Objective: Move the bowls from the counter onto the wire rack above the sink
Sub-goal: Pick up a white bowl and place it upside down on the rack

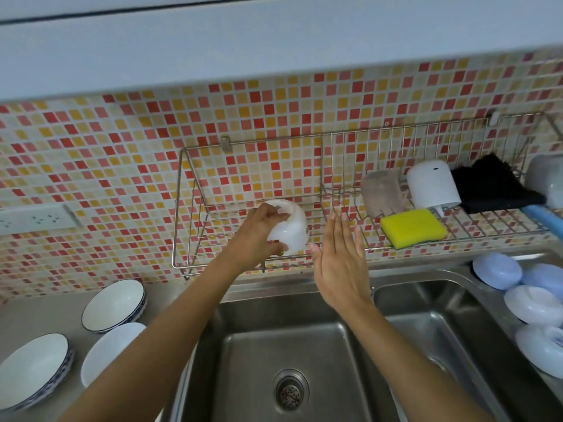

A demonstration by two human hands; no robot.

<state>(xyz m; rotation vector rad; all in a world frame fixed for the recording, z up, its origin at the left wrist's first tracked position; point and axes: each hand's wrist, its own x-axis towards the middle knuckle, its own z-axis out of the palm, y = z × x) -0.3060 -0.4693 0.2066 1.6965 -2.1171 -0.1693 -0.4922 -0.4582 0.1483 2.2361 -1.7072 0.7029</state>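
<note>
Left hand [259, 236] grasping a white bowl [289, 228], fingers [274, 215] wrapped over its base, bowl tipped on its side inside the left section of the wire rack [189, 208] over the sink [274, 345]. Can't tell whether the bowl rests on the rack wires. Right hand [338, 263] flat, fingers spread, holding nothing, just beside the bowl in front of the rack. Three bowls on the table [39, 312] at left: blue-rimmed bowl [114, 304], plain white bowl [106, 351], larger blue-rimmed bowl [33, 370]. Rack's right section: yellow sponge [412, 228], white dispenser [432, 184], black cloth [493, 187].
</note>
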